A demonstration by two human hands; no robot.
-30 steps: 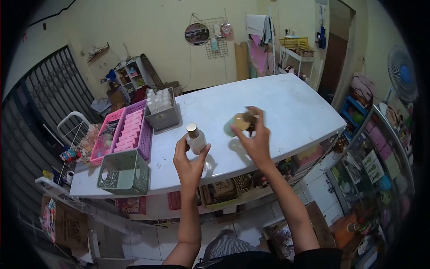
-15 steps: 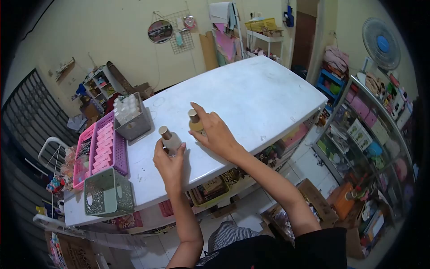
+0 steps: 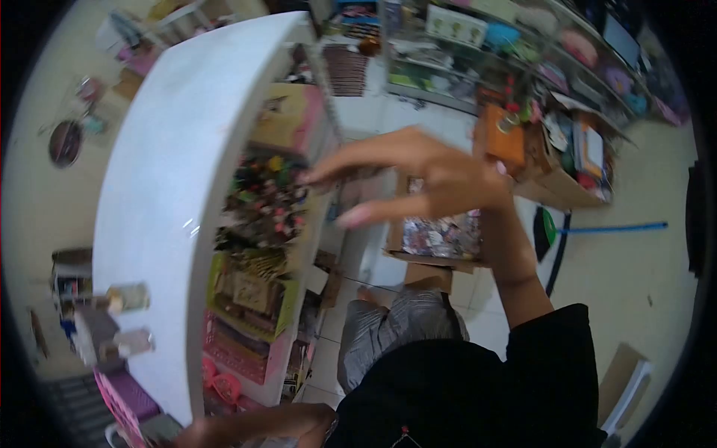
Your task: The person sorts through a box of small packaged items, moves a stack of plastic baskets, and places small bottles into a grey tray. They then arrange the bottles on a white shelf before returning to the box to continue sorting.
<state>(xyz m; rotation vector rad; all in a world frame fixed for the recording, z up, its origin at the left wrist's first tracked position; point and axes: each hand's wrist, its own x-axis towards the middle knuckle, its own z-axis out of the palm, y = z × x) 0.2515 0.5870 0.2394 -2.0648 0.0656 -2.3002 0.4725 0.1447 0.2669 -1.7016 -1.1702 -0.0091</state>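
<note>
The view is tilted and blurred. My right hand (image 3: 418, 179) hangs in the air beside the white table's (image 3: 164, 149) long edge, fingers apart and holding nothing. Below it on the floor is a cardboard box of colourful packets (image 3: 441, 235). Two small gold-capped bottles (image 3: 127, 297) (image 3: 134, 342) stand apart from both hands on the table near its left end. My left forearm (image 3: 261, 422) runs along the bottom edge towards the table's corner. Its hand is blurred at the frame's edge, and I cannot make out its fingers.
Shelves under the table (image 3: 261, 246) hold boxes and small goods. A pink basket (image 3: 123, 407) shows at the bottom left. An orange box (image 3: 500, 142), cartons and glass display shelves (image 3: 523, 45) crowd the floor at the top right. A blue stick (image 3: 612, 228) lies on the floor.
The camera has swung sharply down and to the right. Both hands have let go of the two bottles, which stay on the table. My right hand has lifted off over the table's edge.
</note>
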